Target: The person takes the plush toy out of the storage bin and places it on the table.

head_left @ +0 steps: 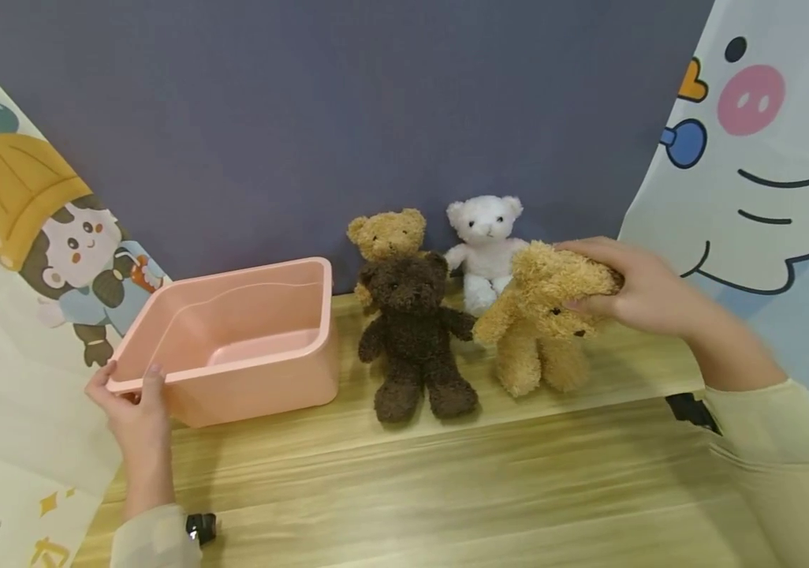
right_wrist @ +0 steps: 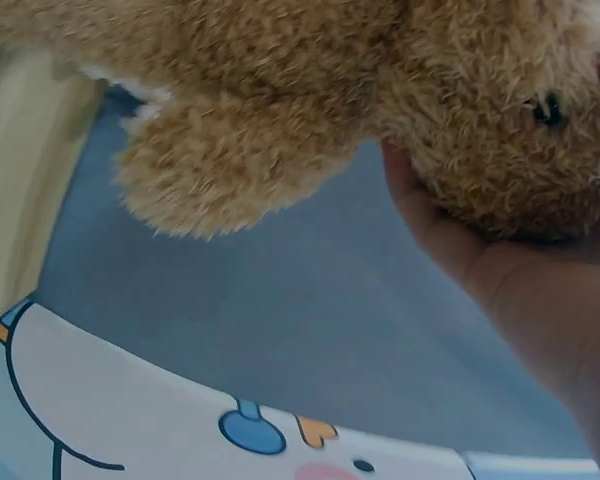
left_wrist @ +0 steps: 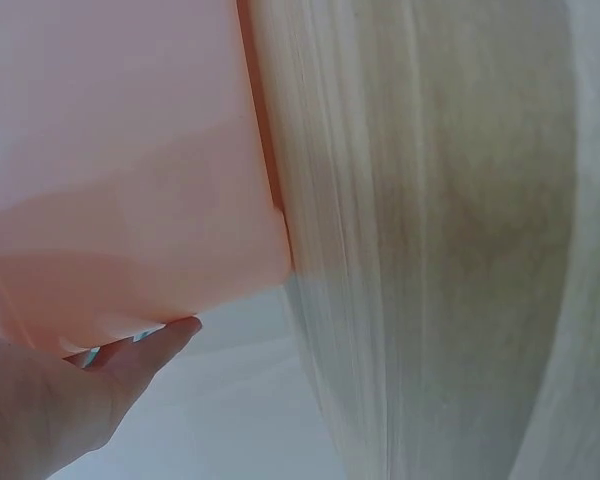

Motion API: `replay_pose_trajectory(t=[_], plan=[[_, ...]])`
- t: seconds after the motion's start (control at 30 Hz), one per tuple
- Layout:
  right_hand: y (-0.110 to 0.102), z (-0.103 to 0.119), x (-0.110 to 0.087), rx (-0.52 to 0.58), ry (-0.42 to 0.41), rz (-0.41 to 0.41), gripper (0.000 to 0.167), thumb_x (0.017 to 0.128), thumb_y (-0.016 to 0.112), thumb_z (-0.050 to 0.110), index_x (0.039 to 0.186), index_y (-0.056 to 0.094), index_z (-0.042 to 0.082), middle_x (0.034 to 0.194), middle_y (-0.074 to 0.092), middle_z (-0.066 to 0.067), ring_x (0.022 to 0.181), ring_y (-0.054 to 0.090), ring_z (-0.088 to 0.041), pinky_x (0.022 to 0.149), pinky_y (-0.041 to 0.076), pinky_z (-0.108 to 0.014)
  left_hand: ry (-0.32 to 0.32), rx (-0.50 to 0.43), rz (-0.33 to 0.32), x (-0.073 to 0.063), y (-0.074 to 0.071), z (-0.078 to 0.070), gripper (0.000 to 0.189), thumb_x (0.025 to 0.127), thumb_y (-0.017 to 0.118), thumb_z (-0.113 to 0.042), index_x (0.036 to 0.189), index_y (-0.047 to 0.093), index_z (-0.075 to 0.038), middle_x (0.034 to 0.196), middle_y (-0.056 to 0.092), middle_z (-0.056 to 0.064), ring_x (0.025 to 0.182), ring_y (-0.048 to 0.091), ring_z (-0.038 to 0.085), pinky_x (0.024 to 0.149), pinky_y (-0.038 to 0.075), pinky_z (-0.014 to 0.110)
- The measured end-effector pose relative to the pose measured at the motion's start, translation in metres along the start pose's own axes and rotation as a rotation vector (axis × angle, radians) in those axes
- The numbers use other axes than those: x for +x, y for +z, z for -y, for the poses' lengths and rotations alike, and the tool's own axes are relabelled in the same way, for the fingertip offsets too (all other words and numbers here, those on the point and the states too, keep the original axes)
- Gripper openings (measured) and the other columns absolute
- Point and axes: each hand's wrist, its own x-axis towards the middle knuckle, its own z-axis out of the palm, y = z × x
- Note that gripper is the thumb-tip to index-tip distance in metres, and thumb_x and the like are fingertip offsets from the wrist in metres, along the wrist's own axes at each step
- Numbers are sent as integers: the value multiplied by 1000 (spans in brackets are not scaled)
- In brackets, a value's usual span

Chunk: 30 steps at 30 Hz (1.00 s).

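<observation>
My left hand (head_left: 138, 414) grips the near left corner of a pink plastic bin (head_left: 255, 386), thumb over the rim; in the left wrist view the fingers (left_wrist: 165, 345) lie against its wall. The bin's visible floor is bare. My right hand (head_left: 649, 292) holds a light brown teddy bear (head_left: 553, 308) by the head, which tilts forward and to the right. In the right wrist view the fingers (right_wrist: 430, 215) wrap under the bear's furry head (right_wrist: 480, 110). Left of it sits a dark brown teddy bear (head_left: 415, 339), with a tan bear (head_left: 390, 233) partly hidden behind it.
A white teddy bear (head_left: 486, 244) sits at the back, against the dark grey panel (head_left: 390, 118). All stand on a raised wooden ledge (head_left: 631, 363) above a lower wooden surface (head_left: 447, 505). Printed cartoon sheets (head_left: 766, 213) flank both sides.
</observation>
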Motion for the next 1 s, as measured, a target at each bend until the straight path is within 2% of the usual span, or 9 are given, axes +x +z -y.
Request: replay_pose_trajectory(t=[0.23, 0.43, 0.6, 0.73, 1.0], plan=[[9, -10, 30, -19, 41, 122, 80, 97, 79, 31, 166, 39, 20, 169, 37, -20, 153, 36, -52, 115, 34, -79, 3, 27, -5, 1, 2, 0, 65, 104, 65, -38, 157, 27, -41, 172, 37, 8, 139, 49, 17, 126, 40, 32], [18, -25, 46, -47, 58, 167, 82, 98, 77, 35, 167, 36, 16, 170, 34, -25, 152, 34, -56, 116, 32, -80, 5, 40, 3, 1, 4, -2, 65, 104, 65, -39, 157, 26, -41, 172, 37, 6, 138, 48, 17, 127, 38, 33], [31, -36, 57, -12, 74, 189, 84, 99, 75, 39, 168, 33, 17, 172, 30, -25, 153, 30, -57, 116, 30, -82, 7, 42, 9, -1, 4, -4, 64, 106, 63, -38, 157, 25, -40, 173, 34, 4, 144, 45, 17, 131, 34, 36], [41, -42, 63, 16, 86, 199, 82, 101, 74, 35, 169, 31, 18, 174, 26, -24, 156, 27, -55, 117, 30, -81, -1, 36, 15, -2, 4, -5, 64, 106, 61, -38, 158, 24, -40, 174, 32, 3, 147, 43, 19, 132, 33, 38], [52, -45, 77, 45, 103, 243, 80, 101, 72, 23, 168, 30, 10, 173, 21, -29, 157, 21, -57, 120, 25, -80, -6, 58, 6, -3, 1, -3, 64, 107, 60, -39, 159, 23, -40, 175, 32, 2, 149, 42, 20, 133, 32, 39]])
